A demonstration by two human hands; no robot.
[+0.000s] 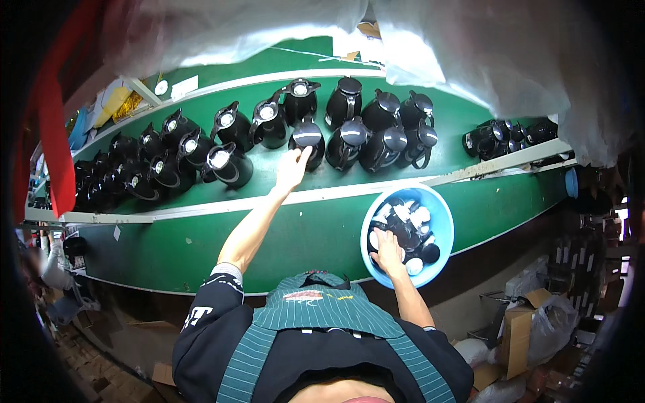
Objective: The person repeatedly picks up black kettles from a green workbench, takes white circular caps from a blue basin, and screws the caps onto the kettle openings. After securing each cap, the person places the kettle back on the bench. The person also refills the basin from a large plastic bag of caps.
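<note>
My left hand [291, 172] reaches over the bench, its fingers closed on the round lid [306, 136] of a black jug [306, 153]. That jug stands upright at the left end of a front row of black, lidded jugs [347, 149]. My right hand [388, 252] is down inside a light blue basin [443, 213], among loose black and white lids [405, 232]. Its fingers are bent together beside a white piece; what they hold is partly hidden. To the left, a black jug [232, 168] without a lid shows its bright inner mouth.
Many more black jugs [144, 181] crowd the left of the green bench [282, 232]. Other dark jugs [497, 138] lie at the right, behind a pale rail [470, 171]. Clear plastic sheeting [457, 47] hangs overhead. A red strip [57, 154] hangs at left. Cardboard boxes [517, 336] stand lower right.
</note>
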